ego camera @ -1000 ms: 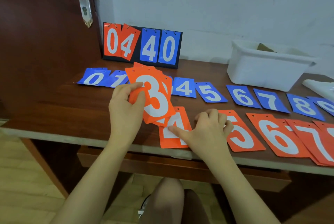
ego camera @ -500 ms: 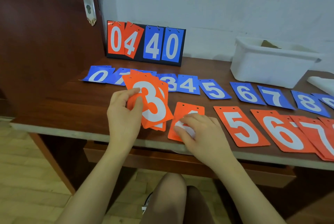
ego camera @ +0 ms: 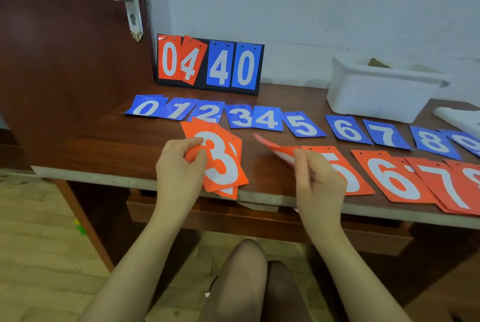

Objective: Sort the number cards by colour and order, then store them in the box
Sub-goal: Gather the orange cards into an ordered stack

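Head view shows the left hand [ego camera: 179,166] pinching a stack of orange cards [ego camera: 220,160] with 3 on top. The right hand [ego camera: 318,179] pinches one bent orange card [ego camera: 278,150], lifted above the table [ego camera: 124,145]. Cards look thin, light, bendy and smooth, so hold their edges.

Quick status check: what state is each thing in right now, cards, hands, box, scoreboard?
Left hand: holds the orange stack, 3 on top.
Orange stack: fanned, lifted at the desk edge.
Right hand: pinches one orange card.
Orange card: lifted, tilted, number unreadable.
Orange 5, 6, 7: flat on the desk.
Blue row: flat, 0 upward in order.
Box: open.
Scoreboard: upright, reads 04 40.
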Tool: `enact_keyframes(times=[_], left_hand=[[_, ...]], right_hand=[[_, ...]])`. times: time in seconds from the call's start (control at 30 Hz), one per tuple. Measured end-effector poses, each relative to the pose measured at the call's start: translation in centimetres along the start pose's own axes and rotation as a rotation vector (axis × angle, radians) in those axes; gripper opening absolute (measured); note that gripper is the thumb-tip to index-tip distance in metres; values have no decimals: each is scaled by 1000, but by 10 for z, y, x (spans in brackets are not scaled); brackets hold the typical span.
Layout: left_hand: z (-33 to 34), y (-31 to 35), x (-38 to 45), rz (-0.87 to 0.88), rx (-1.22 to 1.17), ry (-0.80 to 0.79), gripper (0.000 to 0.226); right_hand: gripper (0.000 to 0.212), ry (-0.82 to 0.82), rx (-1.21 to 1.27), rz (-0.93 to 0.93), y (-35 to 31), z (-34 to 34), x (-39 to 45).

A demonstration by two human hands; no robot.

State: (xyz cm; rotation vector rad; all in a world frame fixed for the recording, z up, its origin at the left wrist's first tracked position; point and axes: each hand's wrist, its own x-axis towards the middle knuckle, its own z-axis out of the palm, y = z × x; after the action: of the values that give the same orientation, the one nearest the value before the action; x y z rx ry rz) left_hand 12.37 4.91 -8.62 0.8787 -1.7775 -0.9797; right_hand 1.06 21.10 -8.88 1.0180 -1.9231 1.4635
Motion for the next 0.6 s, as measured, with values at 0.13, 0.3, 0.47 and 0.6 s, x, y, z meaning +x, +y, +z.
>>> enact_keyframes(times=[0.13,0.3,0.47,0.6], left_hand=[[23,14,-16,-60,-177,-141,21],[43,26,-19,-72,-212,-189,36],[62,35,-19,-16,-200,-203,46],[81,48,-23,31,-287,-201,48]], right_hand=[[25,-151,-103,-347,-2,7,0],[34,-497,-52,-354,8,-7,-1],[57,-488,-226,22,34,-61,21],[73,-693,-478,56,52,-94,23]])
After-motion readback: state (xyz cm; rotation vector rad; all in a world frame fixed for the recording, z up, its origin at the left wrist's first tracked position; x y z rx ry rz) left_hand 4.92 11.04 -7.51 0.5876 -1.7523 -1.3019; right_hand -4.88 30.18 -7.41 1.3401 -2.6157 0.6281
